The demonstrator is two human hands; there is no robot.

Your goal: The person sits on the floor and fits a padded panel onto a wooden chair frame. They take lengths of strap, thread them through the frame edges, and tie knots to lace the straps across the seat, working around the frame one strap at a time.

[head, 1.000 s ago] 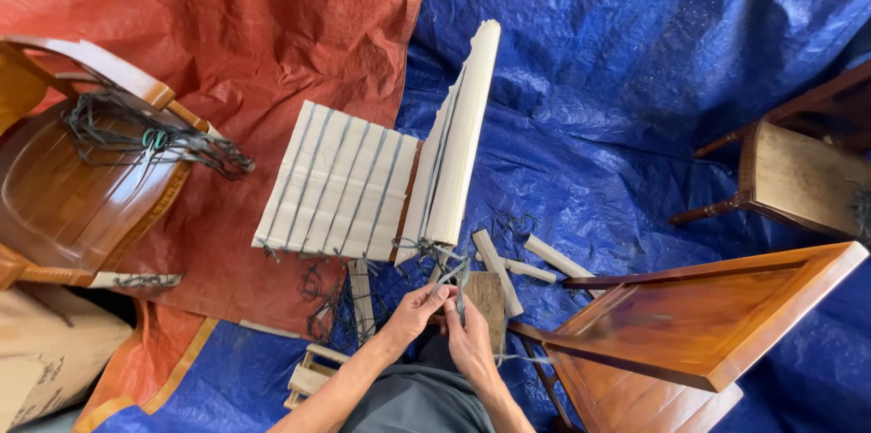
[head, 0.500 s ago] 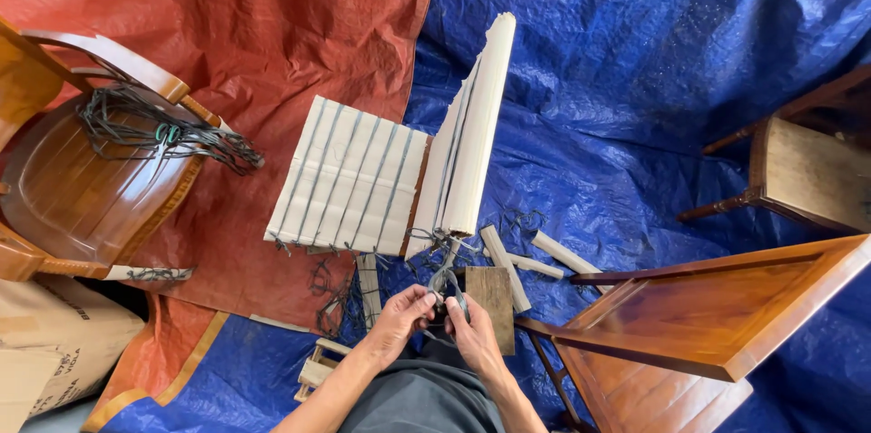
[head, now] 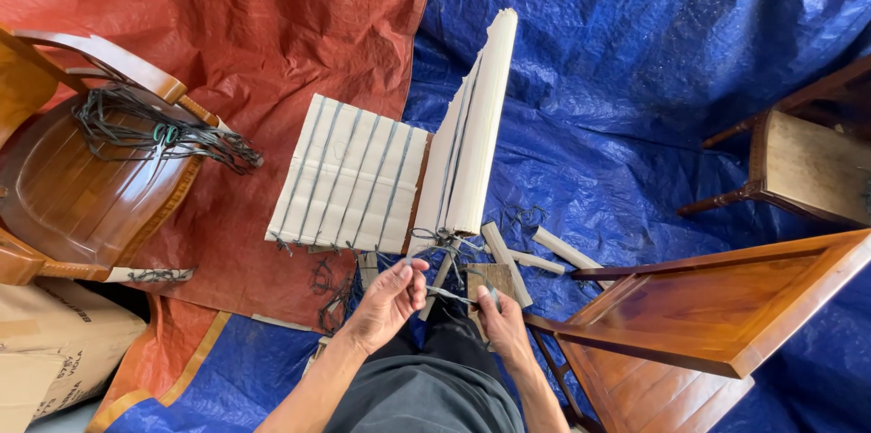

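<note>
A thin cord [head: 446, 295] runs nearly level between the two hands, just below the near end of a panel of pale slats [head: 472, 133] laced with dark cord. The panel's long axis points straight away from the hands, and its lower end is knotted right above them. The left hand [head: 386, 301] pinches one end of the cord, fingers curled together. The right hand [head: 497, 319] pinches the other end, fingers closed; what else it grips I cannot tell. The left hand sits slightly nearer the knot. Left of the hands lies a flat slat mat [head: 349, 174]; to the right, loose wooden sticks [head: 535, 256] and a brown chair [head: 717, 306].
</note>
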